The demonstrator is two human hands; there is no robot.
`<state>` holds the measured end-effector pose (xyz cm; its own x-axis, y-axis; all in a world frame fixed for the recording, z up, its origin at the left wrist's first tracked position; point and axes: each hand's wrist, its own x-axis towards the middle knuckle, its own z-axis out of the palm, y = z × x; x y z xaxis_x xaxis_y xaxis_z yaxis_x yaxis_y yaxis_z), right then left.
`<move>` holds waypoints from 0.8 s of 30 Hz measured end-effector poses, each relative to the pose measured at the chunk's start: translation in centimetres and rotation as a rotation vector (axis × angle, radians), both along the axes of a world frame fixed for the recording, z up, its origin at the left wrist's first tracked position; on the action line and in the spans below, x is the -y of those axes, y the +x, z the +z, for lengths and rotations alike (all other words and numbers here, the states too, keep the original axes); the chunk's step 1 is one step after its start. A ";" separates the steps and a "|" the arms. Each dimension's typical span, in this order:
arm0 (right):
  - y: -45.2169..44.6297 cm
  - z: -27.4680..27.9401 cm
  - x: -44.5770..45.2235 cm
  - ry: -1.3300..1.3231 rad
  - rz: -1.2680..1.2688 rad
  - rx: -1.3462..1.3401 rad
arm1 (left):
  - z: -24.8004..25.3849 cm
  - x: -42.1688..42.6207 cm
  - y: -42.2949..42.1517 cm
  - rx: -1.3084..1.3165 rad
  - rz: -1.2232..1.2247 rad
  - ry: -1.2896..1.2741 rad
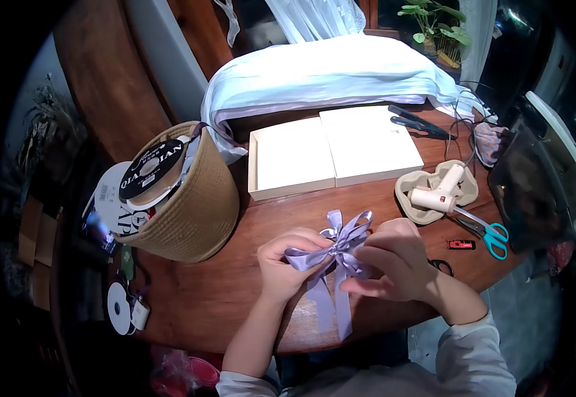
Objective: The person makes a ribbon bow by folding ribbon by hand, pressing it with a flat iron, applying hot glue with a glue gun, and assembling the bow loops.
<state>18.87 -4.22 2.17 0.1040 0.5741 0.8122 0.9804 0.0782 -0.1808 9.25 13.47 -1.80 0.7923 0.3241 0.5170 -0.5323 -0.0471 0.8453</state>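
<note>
A lavender satin ribbon bow (335, 250) with several loops and two long tails is held over the near part of the wooden table. My left hand (288, 259) has its fingers closed around the bow's left side, near a loop. On the other side, my right hand (394, 261) pinches the bow's right loops with thumb and fingers bent. The bow's knot shows between the two hands, and the tails hang down toward the table's front edge. Parts of the right loops are hidden behind my right fingers.
A woven basket (215, 205) of ribbon spools stands left. White box halves (291, 159) lie behind the bow. To the right are a glue gun (439, 195) on a pulp tray (407, 185), teal scissors (497, 239), a red-black cutter (460, 245) and a hair straightener (420, 124). A spool (119, 309) lies left.
</note>
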 end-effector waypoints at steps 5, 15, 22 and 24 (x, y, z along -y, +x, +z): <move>0.6 -0.7 -0.5 -0.021 0.031 -0.183 | -0.2 0.5 0.3 -0.114 -0.003 -0.008; 2.0 -2.5 -0.3 0.043 0.090 -0.514 | -0.7 1.3 0.6 -0.289 -0.136 -0.153; 2.1 -3.9 -0.7 0.069 0.073 -0.683 | -0.8 2.2 0.7 -0.302 -0.144 -0.283; 1.8 -4.0 -0.8 0.055 0.060 -0.732 | -0.8 2.5 0.7 -0.312 -0.114 -0.302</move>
